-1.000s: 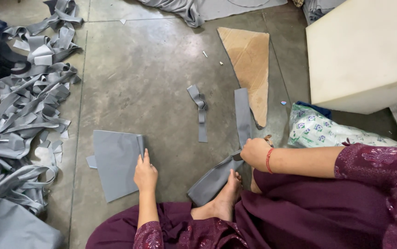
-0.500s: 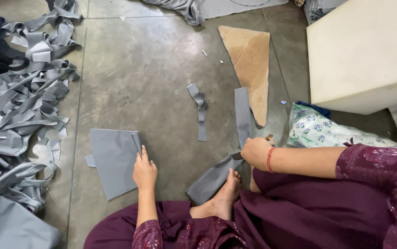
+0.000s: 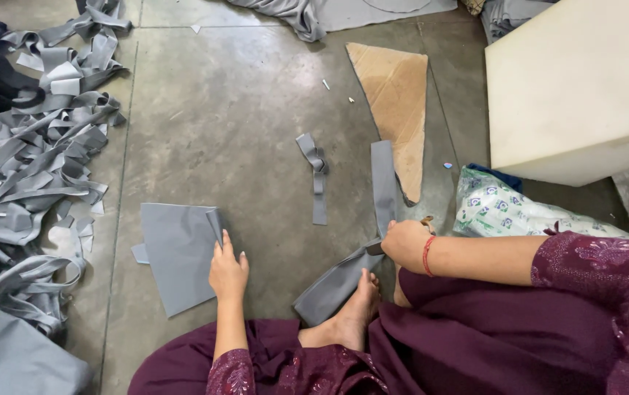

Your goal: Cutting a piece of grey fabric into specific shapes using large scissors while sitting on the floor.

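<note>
Brightness: even, soft daylight-like light; nothing dim.
Shadows: faint, short ones under the foam block at the right of the frame.
Glare: a mild sheen on the concrete floor in the upper middle.
Focus: sharp at centre; no motion blur.
Edges: slight wide-angle stretch at the corners.
</note>
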